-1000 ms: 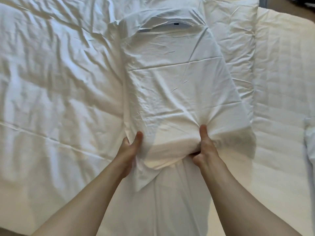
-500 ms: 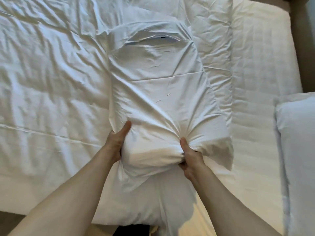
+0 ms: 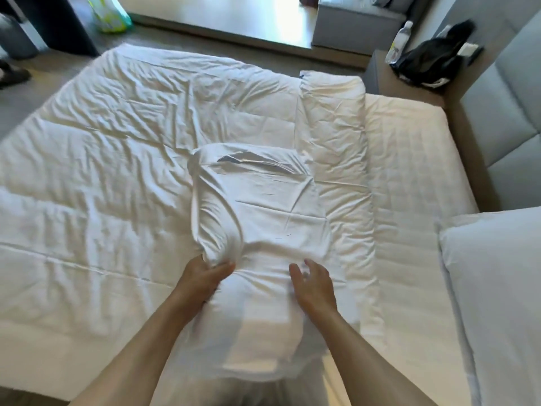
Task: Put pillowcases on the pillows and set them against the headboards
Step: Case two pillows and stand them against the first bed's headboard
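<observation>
On the bed (image 3: 87, 200), the right hand (image 3: 314, 288) has just released its grip and hovers open over the half-cased pillow (image 3: 257, 224), while the left hand (image 3: 202, 276) still clenches the pillowcase (image 3: 222, 241), so casing looks unfinished.

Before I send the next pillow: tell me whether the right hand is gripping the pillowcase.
No: the right hand hovers open, fingers spread, over the pillowcase; only the left hand grips it.

no readable text, bottle (image 3: 398, 42) label perhaps printed, too blurred
</observation>
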